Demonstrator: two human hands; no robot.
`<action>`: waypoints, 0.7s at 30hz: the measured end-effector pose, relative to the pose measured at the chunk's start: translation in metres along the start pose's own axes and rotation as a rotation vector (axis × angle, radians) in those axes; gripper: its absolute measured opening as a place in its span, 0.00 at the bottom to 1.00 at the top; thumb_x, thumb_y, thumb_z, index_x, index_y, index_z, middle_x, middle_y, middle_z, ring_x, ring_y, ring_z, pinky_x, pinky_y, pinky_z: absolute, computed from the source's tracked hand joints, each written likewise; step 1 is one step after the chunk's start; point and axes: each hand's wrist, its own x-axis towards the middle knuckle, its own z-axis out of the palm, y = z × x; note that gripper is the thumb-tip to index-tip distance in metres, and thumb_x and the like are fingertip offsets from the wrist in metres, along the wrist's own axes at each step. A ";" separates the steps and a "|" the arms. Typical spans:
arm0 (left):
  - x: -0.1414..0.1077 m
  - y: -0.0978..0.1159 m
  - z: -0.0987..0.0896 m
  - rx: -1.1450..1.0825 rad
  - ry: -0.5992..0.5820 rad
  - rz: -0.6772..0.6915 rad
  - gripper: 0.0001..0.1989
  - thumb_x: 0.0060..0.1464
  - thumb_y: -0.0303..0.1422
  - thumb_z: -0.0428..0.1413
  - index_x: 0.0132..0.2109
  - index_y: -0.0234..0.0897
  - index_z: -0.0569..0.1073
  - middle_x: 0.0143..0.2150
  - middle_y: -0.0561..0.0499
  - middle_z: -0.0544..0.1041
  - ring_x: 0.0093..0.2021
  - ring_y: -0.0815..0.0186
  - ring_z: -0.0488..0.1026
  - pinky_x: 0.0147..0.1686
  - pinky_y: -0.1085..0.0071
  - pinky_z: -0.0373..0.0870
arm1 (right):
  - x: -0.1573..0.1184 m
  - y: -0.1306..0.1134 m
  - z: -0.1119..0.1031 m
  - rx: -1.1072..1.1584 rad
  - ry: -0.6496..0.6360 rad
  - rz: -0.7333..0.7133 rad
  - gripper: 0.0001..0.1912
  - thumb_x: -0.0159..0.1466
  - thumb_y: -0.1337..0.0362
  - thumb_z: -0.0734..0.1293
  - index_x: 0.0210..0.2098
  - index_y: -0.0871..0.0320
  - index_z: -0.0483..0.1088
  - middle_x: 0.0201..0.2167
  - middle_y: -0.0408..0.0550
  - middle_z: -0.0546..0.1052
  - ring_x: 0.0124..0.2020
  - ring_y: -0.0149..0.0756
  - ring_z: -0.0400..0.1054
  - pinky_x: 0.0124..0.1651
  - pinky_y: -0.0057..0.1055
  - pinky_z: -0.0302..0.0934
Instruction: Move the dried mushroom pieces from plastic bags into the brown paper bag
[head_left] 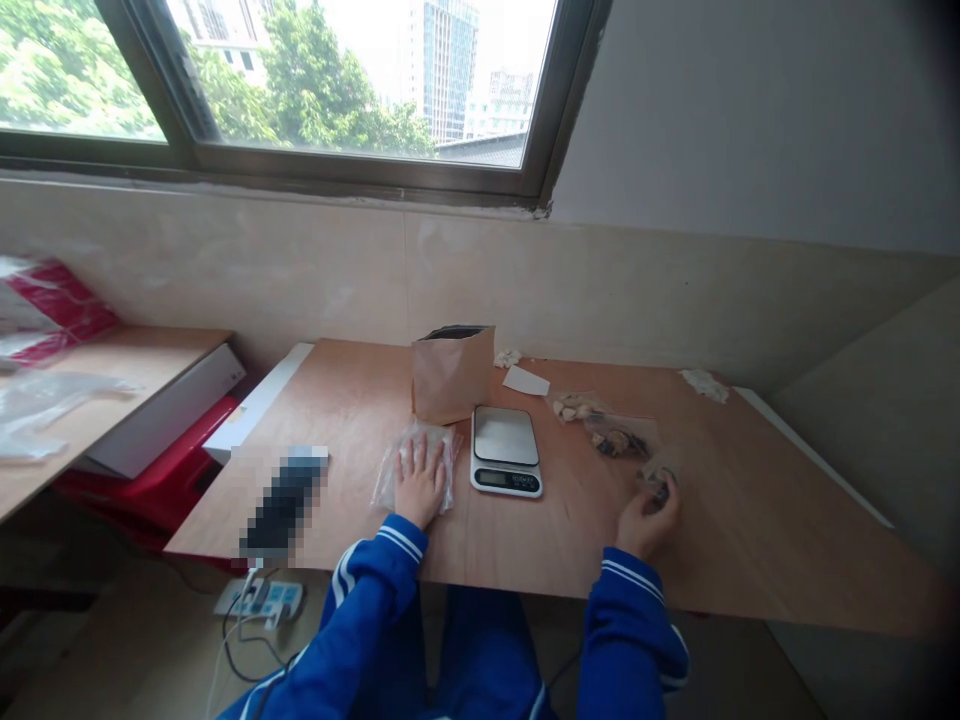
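Left hand (420, 482) open, palm flat, pinning a clear plastic bag (385, 485) to the plywood tabletop (750, 520). Right hand (646, 522) curled closed on a small dark piece (660, 492). Digital kitchen scale (505, 450) sits between both hands, in easy reach; kraft paper pouch (453, 375) upright behind.

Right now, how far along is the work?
Done: pale and dark pieces lie in a clear bag. In hand: the right hand pinches something dark; the left hand presses a flat clear bag. Left: the digital scale is bare, the kraft pouch stands open.
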 end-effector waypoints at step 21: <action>-0.025 0.036 -0.113 -1.170 0.031 -0.002 0.14 0.59 0.44 0.52 0.33 0.38 0.64 0.22 0.58 0.66 0.21 0.71 0.65 0.21 0.76 0.61 | -0.101 -0.229 0.013 0.473 -0.623 0.135 0.20 0.60 0.47 0.65 0.42 0.57 0.68 0.46 0.56 0.73 0.50 0.45 0.66 0.49 0.42 0.64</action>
